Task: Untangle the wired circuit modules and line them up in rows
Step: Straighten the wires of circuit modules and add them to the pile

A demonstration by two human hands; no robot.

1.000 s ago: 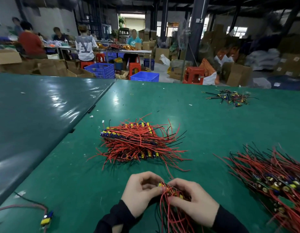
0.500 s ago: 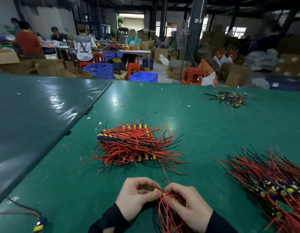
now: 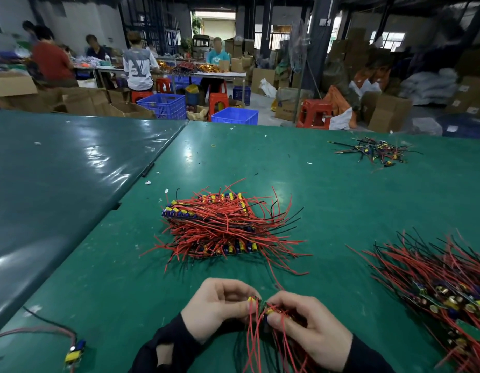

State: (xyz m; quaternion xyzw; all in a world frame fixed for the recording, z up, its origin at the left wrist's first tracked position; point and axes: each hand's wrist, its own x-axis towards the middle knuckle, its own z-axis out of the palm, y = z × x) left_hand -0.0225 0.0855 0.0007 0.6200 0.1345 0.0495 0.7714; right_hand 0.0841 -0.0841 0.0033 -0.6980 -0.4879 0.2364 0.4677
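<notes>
Hands nearer, green table, workshop

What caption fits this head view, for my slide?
Both hands pinch a small bundle of wired modules near the arranged pile.

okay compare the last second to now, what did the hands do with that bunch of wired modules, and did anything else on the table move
Both hands kept hold of the small bunch of wired modules. The left hand and right hand drew slightly apart, so a yellow-capped module now shows between the fingertips. Nothing was let go. The stacked pile in the middle, the heap at right and the small far pile lie as before.
</notes>
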